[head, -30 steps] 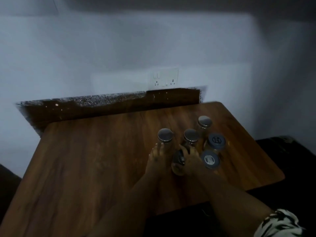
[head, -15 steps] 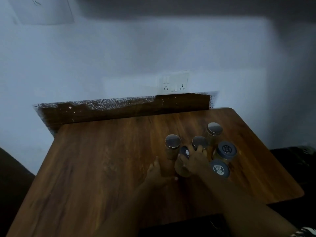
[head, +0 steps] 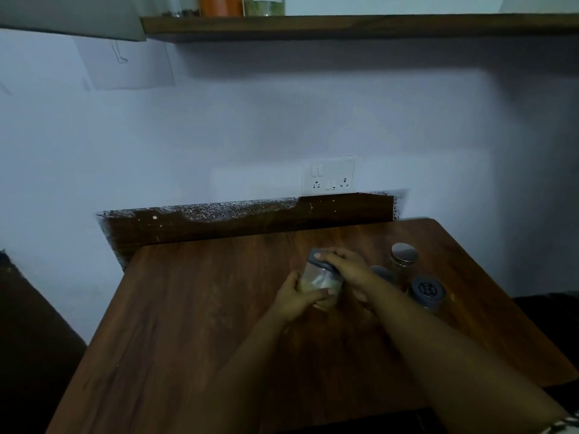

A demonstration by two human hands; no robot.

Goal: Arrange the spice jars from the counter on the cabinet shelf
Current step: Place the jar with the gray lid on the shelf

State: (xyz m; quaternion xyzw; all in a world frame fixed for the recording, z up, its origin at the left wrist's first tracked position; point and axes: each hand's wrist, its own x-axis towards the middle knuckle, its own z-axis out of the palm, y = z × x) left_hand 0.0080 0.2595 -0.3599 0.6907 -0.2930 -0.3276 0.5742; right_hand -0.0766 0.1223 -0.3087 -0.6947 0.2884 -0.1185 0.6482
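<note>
A glass jar with pale yellowish contents is being held just above the wooden counter, tilted a little to the left. It is being gripped low on its side by the left hand, whose fingers and thumb are curled round the glass. Its grey lid is being covered by the right hand, the fingers curled over the lid's top and edge.

Just right of the hands, three more jars are being left standing on the counter: a dark-lidded jar nearest, a grey lid partly hidden behind the right forearm, and a metal-lidded jar farther back. These three are standing close together; whether they are touching cannot be told.

Beyond the counter, a dark backsplash strip is being met by a pale wall, where a white socket plate is mounted. Highest up, a wooden shelf is being occupied by several containers, seen only at their bases.
</note>
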